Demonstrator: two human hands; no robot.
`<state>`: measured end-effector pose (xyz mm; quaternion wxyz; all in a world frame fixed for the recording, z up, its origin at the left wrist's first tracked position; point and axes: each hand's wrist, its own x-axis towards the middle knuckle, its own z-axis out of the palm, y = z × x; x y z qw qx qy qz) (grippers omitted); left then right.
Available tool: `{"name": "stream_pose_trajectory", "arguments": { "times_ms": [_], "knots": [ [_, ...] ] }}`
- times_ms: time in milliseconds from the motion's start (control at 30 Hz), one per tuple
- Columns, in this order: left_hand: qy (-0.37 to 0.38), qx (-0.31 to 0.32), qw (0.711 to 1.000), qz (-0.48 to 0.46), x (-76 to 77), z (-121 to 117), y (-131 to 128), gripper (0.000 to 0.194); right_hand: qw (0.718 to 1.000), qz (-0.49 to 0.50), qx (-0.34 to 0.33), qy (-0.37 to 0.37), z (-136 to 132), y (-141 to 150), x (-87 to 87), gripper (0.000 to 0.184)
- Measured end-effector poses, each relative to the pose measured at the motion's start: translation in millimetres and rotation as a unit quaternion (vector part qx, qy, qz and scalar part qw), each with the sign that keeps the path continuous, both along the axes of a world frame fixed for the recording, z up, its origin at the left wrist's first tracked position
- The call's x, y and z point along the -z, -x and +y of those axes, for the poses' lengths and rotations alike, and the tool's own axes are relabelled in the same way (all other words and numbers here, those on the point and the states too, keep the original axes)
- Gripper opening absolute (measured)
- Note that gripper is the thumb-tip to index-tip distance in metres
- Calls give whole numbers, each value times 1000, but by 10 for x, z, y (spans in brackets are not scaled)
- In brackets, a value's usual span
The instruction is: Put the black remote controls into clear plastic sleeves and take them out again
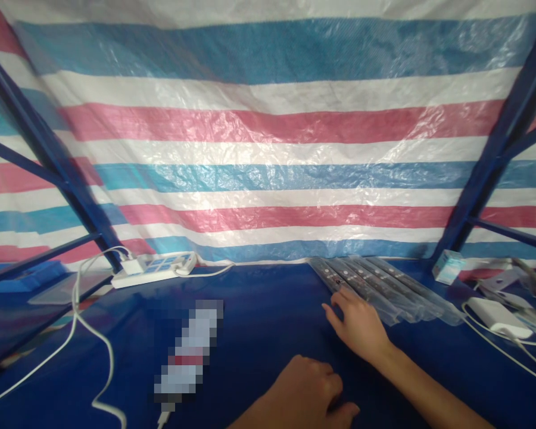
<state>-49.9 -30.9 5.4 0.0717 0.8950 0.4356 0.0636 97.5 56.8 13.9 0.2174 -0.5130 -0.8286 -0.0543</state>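
Several long dark strips in clear plastic sleeves (375,283) lie side by side, slanting across the back right of the blue table. My right hand (360,322) reaches over the near side of the leftmost sleeve, thumb apart from the fingers. Its fingertips are at the sleeve; whether they press on it I cannot tell. Closer to me, my left hand (308,387) hovers over or rests on the table, fingers loosely bent and thumb held away. Nothing shows in it, though its palm side is hidden.
A phone-like object (190,351), pixelated, lies left on the table (259,322) with a cable. Behind it is a white power strip (154,268). A small box (449,266) and white adapter (498,317) stand right. Blue metal posts (486,173) and striped sheeting (277,125) enclose the back.
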Motion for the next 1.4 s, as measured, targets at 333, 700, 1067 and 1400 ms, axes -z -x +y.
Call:
{"name": "stream_pose_trajectory", "arguments": {
  "times_ms": [333, 700, 1067, 1400],
  "knots": [
    [-9, -5, 1000, -30, 79, 24, 27, 36, 991, 15, -99, 84, -99, 92, 119, 18],
    [-28, 0, 999, -22, 93, 23, 33, 36, 987, 26, -108, 117, -100, 63, 62, 17],
    [-22, 0, 1000, -13, 56, 35, 21, 35, 987, 23, -113, 112, -99, 32, 54, 22],
    [-20, -13, 1000, -11, 83, 74, 53, 33, 987, 4, -111, 119, -109, 42, 59, 15]
  ]
}}
